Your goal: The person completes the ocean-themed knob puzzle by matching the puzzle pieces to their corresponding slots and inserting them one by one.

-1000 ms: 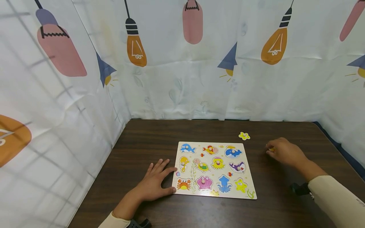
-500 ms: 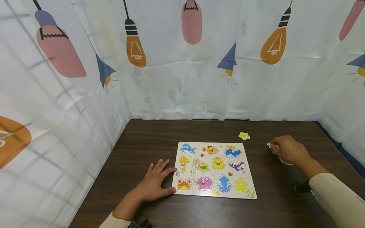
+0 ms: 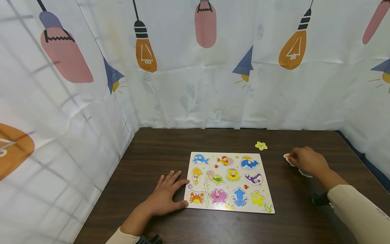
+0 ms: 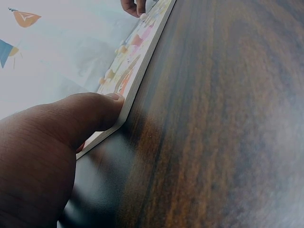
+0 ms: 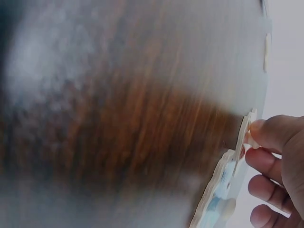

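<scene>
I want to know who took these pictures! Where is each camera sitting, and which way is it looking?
Head: worn on the person's head, looking forward and down at the table, the puzzle board, both hands and sleeves.
Left wrist: low beside the left hand, looking along the board's edge; the thumb presses that edge.
Right wrist: by the right hand, looking across the blurred tabletop; fingers pinch a puzzle piece.
Shared: the left wrist and head views both show the puzzle board, with the right hand beyond it.
</scene>
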Motion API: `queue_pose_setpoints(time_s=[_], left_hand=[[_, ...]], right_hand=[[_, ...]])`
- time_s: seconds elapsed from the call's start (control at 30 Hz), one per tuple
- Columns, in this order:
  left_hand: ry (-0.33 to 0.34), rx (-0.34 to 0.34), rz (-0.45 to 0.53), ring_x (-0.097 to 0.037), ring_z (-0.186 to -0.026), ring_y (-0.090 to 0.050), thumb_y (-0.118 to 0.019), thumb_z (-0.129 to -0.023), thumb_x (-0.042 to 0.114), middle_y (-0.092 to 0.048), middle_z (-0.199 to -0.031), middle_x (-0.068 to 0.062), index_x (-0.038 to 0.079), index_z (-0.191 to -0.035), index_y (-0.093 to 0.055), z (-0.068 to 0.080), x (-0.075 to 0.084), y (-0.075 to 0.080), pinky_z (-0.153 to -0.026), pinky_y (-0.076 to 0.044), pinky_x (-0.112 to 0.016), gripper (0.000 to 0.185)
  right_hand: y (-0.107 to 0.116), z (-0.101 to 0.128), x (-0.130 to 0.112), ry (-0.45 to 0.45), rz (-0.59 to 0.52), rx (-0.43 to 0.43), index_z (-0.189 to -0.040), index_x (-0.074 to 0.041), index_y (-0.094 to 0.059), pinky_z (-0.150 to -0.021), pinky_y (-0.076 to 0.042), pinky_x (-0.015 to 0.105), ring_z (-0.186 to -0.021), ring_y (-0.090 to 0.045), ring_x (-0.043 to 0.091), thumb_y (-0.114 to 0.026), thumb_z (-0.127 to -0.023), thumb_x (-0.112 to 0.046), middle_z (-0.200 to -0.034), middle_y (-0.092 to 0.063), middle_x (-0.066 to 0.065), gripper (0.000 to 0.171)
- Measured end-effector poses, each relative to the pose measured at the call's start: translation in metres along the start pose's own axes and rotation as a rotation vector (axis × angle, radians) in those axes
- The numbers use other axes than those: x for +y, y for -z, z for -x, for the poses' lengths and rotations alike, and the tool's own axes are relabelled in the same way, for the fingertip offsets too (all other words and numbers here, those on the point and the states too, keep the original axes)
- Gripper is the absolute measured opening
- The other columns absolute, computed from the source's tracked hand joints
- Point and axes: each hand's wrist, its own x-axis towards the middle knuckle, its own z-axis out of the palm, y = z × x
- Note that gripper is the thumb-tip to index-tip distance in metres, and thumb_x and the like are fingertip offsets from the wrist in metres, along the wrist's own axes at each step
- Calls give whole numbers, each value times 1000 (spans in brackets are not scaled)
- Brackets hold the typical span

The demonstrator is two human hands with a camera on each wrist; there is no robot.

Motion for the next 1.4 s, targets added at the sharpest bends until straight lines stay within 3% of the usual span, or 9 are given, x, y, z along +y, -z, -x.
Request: queue_pose_setpoints(time_s=[0.33,0.67,0.97,1.4], left_hand=[[-1,-3,6,-37,-155,-14,-67,-87,69,-27,-166,-9,34,-150,-51,0,0,2,-120,-4,-65,74],[5,-7,16,-37,-155,-13,-67,-87,69,-26,-167,-9,34,-150,-50,0,-1,2,-120,-4,-65,74],[10,-6,12,-38,-155,-14,-66,-87,70,-27,-166,-9,34,-150,-50,0,1,1,-119,-4,-66,74],[-3,-2,13,-39,-154,-14,-66,-87,70,-27,-166,-10,34,-150,-50,1,1,2,-119,-4,-67,74]], right_hand=[[-6,-1,-26,130,26,91,-96,-9,-75,-59,-53,44,-80,-58,22,-78,-89,-16,-87,-68,1,10],[-4,3,-63,195,28,132,-92,-14,-77,-57,-49,35,-86,-57,22,-83,-85,-16,-84,-65,-5,10],[-1,11,-98,248,19,131,-93,-17,-78,-56,-48,29,-86,-54,17,-84,-85,-18,-83,-64,-10,10],[-10,14,-123,337,27,138,-93,-22,-79,-59,-48,24,-86,-53,11,-86,-84,-20,-84,-65,-16,12]])
